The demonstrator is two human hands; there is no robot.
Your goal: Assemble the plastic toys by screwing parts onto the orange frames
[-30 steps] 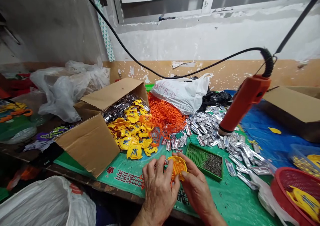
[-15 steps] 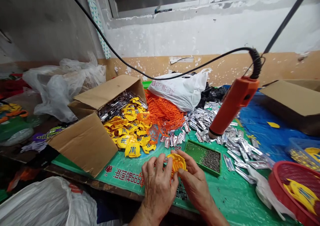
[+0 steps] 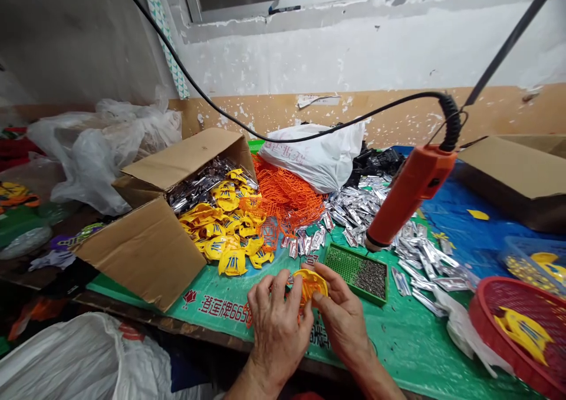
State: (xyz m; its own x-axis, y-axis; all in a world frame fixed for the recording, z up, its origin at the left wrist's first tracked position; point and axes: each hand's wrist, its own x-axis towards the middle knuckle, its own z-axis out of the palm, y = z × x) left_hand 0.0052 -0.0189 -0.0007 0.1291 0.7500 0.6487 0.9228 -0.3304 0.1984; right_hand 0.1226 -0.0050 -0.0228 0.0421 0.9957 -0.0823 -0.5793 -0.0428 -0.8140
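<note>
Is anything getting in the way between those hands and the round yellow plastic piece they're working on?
No, nothing visible stands between them. The left hand and the right hand are both already touching the round yellow plastic piece, one at each side of it.
</note>
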